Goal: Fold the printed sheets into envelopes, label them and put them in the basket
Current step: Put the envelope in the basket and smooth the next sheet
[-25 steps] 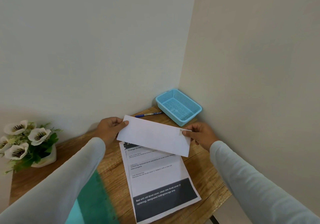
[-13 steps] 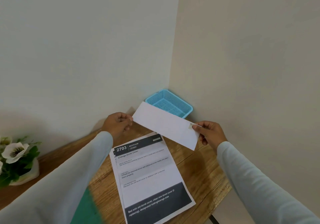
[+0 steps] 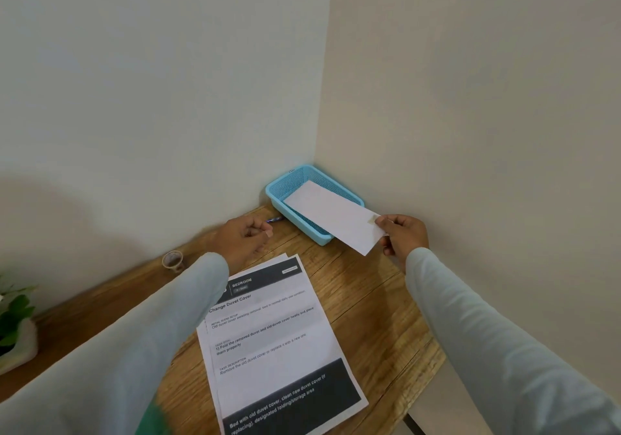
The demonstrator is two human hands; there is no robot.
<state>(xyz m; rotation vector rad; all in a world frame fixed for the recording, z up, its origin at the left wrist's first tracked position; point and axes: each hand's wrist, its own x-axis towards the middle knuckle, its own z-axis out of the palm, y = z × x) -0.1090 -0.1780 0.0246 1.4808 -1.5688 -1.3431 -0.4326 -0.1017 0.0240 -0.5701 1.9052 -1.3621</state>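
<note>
Since the earlier frames the left hand [image 3: 245, 238] has let go of the folded white envelope [image 3: 331, 214], and the envelope has travelled from above the printed sheets [image 3: 268, 337] to the blue mesh basket [image 3: 277, 196] in the corner where the two walls meet. The right hand [image 3: 405, 236] alone holds the envelope, its thumb and fingers [image 3: 381, 222] pinched on the near short edge. The envelope slants away from that hand, its far end over the inside of the basket and its near end projecting past the basket's front rim. Whether the paper touches the rim cannot be told. The left hand hovers just above the wooden counter [image 3: 369, 300], its fingers loosely curled and holding nothing. Just beyond its knuckles lies a pen [image 3: 275, 219], partly hidden, between the hand and the basket. The printed sheets lie flat in a slightly fanned stack near the counter's front, headed "BEDROOM" and "Change Duvet Cover"; the left sleeve crosses their upper left corner. A small round roll-like object [image 3: 172, 260] stands near the back wall, and a potted plant [image 3: 15, 320] shows blurred at the left edge.
</note>
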